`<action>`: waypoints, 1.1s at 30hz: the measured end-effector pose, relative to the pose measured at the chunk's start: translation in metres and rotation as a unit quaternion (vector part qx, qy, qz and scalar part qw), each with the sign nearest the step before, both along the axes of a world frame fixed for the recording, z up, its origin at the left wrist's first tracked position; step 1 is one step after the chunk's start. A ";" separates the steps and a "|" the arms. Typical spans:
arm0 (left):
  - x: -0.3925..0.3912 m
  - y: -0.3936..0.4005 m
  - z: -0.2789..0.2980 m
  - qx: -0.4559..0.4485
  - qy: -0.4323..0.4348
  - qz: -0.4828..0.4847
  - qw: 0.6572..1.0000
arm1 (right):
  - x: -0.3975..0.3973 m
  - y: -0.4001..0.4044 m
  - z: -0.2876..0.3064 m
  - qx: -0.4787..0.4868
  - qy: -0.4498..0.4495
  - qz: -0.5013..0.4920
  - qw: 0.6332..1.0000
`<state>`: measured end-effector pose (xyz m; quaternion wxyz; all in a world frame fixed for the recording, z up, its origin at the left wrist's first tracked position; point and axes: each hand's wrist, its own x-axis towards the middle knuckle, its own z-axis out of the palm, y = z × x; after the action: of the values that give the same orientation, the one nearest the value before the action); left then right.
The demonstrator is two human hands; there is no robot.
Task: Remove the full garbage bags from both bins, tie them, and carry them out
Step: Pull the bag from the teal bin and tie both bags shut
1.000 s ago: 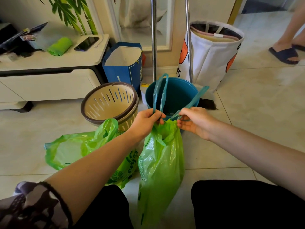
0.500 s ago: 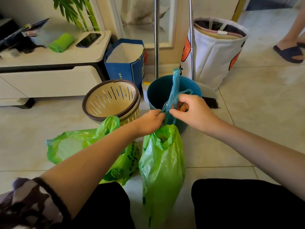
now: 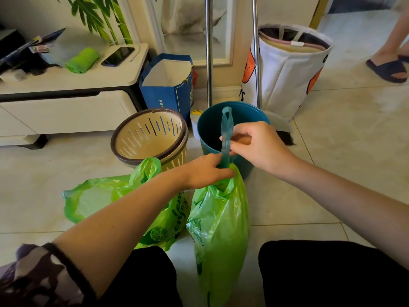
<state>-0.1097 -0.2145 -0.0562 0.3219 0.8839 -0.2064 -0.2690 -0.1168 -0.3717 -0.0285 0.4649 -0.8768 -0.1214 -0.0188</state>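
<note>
Both hands, left (image 3: 205,171) and right (image 3: 257,147), grip one of two green bags' (image 3: 221,222) drawstrings (image 3: 226,138).

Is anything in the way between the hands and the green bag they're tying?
No. The left hand already pinches the neck of the green bag, and the right hand grips its teal handles just above. Nothing sits between them. The teal bin stands behind.

Left hand (image 3: 204,171) clenched low, right hand (image 3: 259,147) pinching above it, forearms converging.
</note>
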 end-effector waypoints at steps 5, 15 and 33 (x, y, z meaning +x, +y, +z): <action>0.001 -0.003 -0.006 -0.070 -0.032 0.046 0.996 | 0.005 -0.002 0.001 -0.067 -0.043 0.017 0.997; 0.009 0.014 -0.005 -0.185 0.075 0.133 0.971 | 0.014 -0.028 -0.023 -0.101 0.084 0.031 0.991; 0.025 0.020 -0.010 -0.362 0.318 0.338 0.808 | -0.004 -0.015 0.002 0.085 0.089 0.076 0.989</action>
<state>-0.0844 -0.1945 -0.0667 0.7367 0.5822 0.1373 -0.3153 -0.1204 -0.3866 -0.0262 0.5464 -0.8208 -0.1435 0.0848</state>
